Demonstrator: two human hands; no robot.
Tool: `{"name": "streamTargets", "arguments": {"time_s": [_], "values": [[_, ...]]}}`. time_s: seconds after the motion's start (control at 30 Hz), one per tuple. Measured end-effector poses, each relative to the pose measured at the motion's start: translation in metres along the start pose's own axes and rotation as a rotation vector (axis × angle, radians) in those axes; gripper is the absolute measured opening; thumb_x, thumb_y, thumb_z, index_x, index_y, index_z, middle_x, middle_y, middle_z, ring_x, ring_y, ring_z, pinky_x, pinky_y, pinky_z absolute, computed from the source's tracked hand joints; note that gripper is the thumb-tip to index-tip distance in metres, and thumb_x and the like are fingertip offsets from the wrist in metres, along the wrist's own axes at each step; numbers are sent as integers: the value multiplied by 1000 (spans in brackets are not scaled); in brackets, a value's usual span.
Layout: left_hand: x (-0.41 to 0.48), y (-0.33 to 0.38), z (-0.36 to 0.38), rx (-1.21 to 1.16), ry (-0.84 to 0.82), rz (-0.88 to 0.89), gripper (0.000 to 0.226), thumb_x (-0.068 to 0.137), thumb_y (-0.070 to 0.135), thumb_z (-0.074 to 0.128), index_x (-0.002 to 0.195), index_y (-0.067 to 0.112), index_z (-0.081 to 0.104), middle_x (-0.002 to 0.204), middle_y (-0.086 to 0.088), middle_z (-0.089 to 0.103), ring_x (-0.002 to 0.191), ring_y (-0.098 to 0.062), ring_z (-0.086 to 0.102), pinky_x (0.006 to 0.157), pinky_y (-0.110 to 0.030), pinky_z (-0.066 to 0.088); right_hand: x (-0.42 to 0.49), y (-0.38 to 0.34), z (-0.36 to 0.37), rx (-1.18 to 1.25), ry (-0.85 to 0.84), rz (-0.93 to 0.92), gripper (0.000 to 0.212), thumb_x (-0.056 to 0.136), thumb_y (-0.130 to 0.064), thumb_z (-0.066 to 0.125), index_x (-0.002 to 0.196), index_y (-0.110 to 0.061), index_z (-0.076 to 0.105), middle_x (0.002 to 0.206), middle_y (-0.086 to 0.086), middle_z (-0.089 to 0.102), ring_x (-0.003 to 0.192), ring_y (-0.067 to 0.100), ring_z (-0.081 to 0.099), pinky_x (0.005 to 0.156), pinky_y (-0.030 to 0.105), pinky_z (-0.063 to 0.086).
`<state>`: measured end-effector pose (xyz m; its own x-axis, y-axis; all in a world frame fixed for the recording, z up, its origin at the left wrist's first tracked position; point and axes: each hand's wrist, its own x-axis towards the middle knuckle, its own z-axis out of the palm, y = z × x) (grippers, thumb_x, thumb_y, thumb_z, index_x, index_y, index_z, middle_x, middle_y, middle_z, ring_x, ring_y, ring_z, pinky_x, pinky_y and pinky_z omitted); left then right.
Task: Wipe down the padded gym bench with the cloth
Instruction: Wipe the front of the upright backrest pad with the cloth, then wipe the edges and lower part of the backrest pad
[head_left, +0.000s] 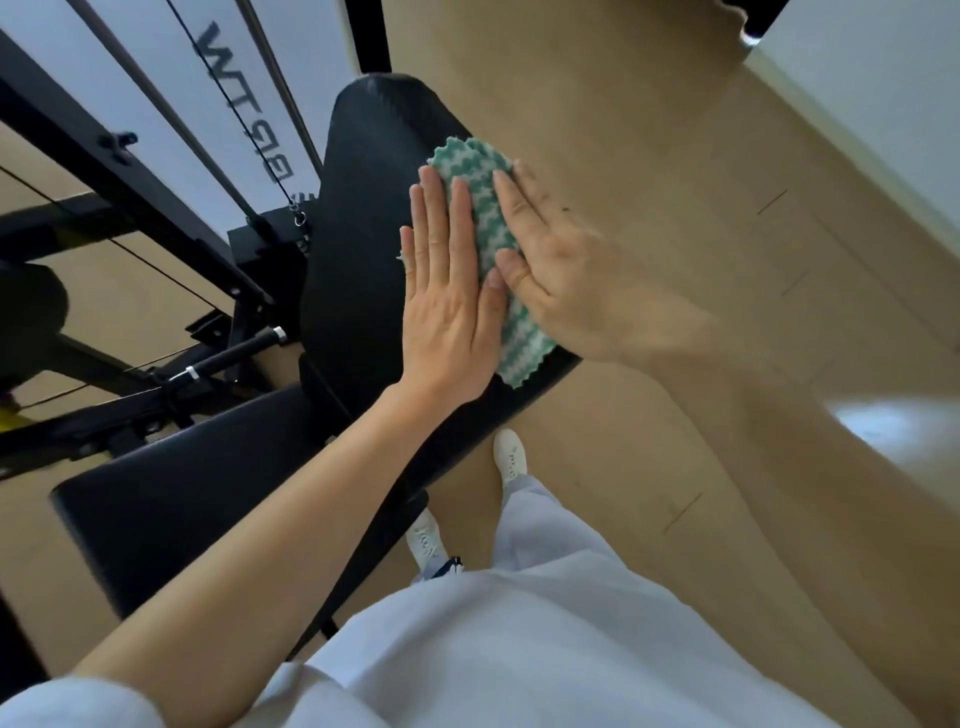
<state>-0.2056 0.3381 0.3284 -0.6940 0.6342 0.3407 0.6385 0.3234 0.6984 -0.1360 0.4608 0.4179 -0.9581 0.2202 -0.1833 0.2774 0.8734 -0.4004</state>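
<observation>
Now my left hand (447, 306) and right hand (566, 280) press flat, fingers straight, on the green-and-white scalloped cloth (470, 156) atop the black padded gym bench (358, 208); bare pad stretches leftward, nearer my left.

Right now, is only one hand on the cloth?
No, both the left hand and right hand press flat on the cloth.

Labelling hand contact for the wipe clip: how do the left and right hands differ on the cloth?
The left hand is sharp; the right hand is motion-blurred. The left hand covers the cloth's inner side, over the middle of the bench pad; the right hand covers its outer side, at the pad's edge. The left fingers point straight up the pad; the right fingers angle toward the left hand. Shared: both lie flat, fingers straight, pressing the cloth.
</observation>
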Motion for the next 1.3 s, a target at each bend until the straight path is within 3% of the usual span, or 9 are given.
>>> {"name": "streamTargets", "arguments": {"time_s": [0.17,0.47,0.57,0.67,0.8,0.93,1.03,1.17,1.3], "values": [[35,-26,-12,5,58,-37,63,108,30,21,160,-3,11,169,-26,2,159,-39,0,128,-56,2,60,-13,-7,47,-73,19,65,108,-41,27,162,-18,-2,170,4,-11,157,25,1,128,44,11],[83,-79,-40,74,77,-180,64,106,53,15,164,26,7,173,6,4,160,-21,-5,129,-53,-3,142,-28,-17,152,-169,-46,66,108,-39,32,162,-18,1,170,5,-12,156,16,-13,127,37,-4],[93,-97,-48,104,67,-292,63,105,59,14,163,34,10,172,14,11,160,-23,-4,128,-55,-3,174,-40,-25,6,-181,-121,60,107,-40,35,160,-18,19,167,6,17,156,23,12,127,42,12],[95,-124,-47,70,43,-401,63,104,62,10,157,35,32,166,12,32,159,-27,13,128,-54,10,201,-63,-32,-276,-254,-202,41,105,-42,37,137,-18,48,141,8,50,135,30,45,109,42,36],[70,-160,-39,-2,64,-516,76,101,69,3,147,32,50,156,8,49,152,-21,34,126,-46,21,221,-103,-20,-864,-342,-361,48,106,-46,31,129,-15,60,130,10,63,120,33,58,86,40,45],[25,-182,-39,-82,88,-555,47,109,45,33,147,26,53,151,3,55,147,-22,40,125,-40,24,222,-125,23,-1212,-432,-499,60,101,-61,28,138,-22,55,136,7,61,125,31,57,83,40,39],[-13,-206,-34,-203,89,-662,54,100,61,36,146,37,50,147,8,58,138,-16,50,115,-47,40,218,-126,61,-1271,-461,-565,80,90,-78,29,143,-20,45,140,11,55,130,33,51,93,44,40],[-69,-223,-14,-298,186,-922,62,99,53,44,153,22,44,161,-4,42,150,-23,36,123,-44,30,210,-119,77,-1233,-428,-653,95,83,-86,32,153,-21,31,154,13,34,135,33,42,97,47,38],[-93,-232,4,-382,162,-1015,68,100,50,53,159,22,33,167,-7,30,156,-25,24,127,-46,23,206,-110,70,-1326,-323,-579,99,84,-86,23,155,-17,26,143,17,47,130,34,45,101,48,34]]}}
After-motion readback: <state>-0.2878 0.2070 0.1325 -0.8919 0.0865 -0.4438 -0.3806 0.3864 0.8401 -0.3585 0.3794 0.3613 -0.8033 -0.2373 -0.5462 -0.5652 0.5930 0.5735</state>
